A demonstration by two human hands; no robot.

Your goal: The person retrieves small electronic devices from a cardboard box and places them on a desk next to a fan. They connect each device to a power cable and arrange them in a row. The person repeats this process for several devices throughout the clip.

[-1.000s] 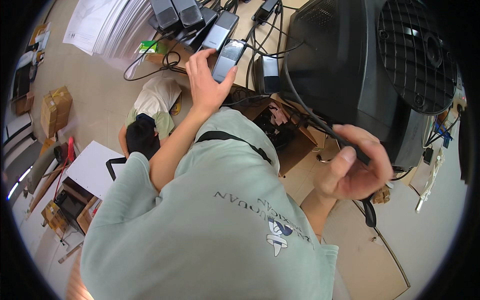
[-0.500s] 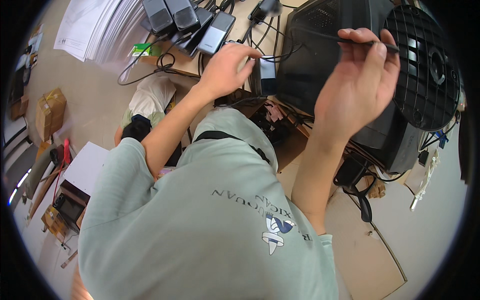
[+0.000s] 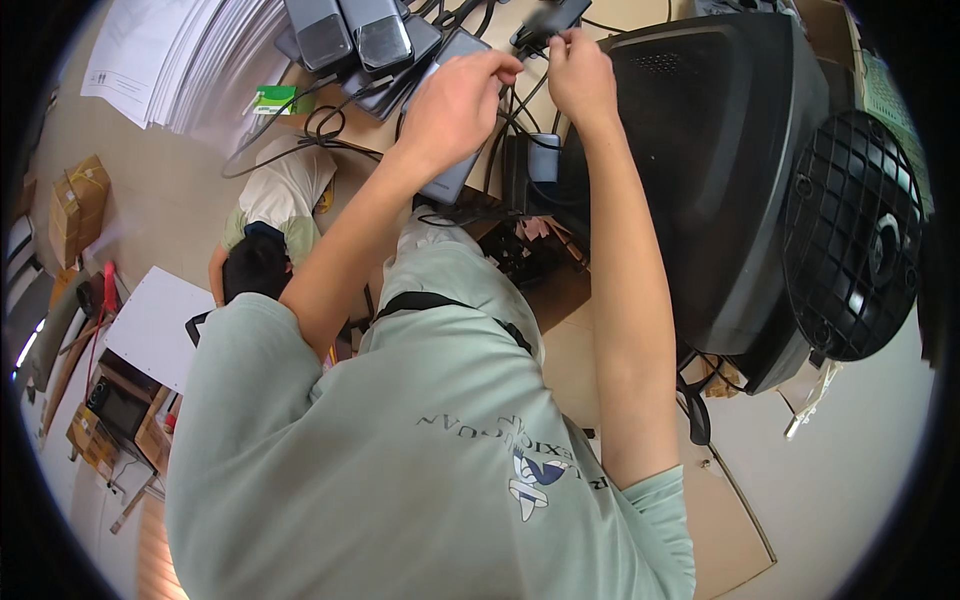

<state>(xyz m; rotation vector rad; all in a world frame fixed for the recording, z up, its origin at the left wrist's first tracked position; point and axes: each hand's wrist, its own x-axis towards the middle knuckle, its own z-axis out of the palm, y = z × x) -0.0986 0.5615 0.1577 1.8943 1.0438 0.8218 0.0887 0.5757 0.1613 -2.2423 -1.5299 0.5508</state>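
Note:
My left hand (image 3: 455, 105) is closed in a pinch, its palm over a grey power bank (image 3: 450, 184) at the desk edge. What its fingertips hold, if anything, I cannot make out among the cables. My right hand (image 3: 584, 78) is closed at the black adapter block (image 3: 550, 25), its fingertips pinching the end of a black cable, mostly hidden by the fingers. More grey power banks with glossy dark ends (image 3: 384, 42) lie piled left of my left hand, black cables (image 3: 330, 125) looping from them. A small blue-grey device (image 3: 543, 158) stands below my right hand.
A bulky black monitor (image 3: 700, 170) fills the right, with a black fan grille (image 3: 850, 235) beside it. Stacked papers (image 3: 190, 60) and a green box (image 3: 278, 100) are at left. Another person (image 3: 270, 220) is low at left. A cardboard box (image 3: 80, 210) sits farther left.
My right hand has swung from over the monitor, where it held a black cable, up and left to the adapter block. My left hand has shifted slightly up, away from the small device.

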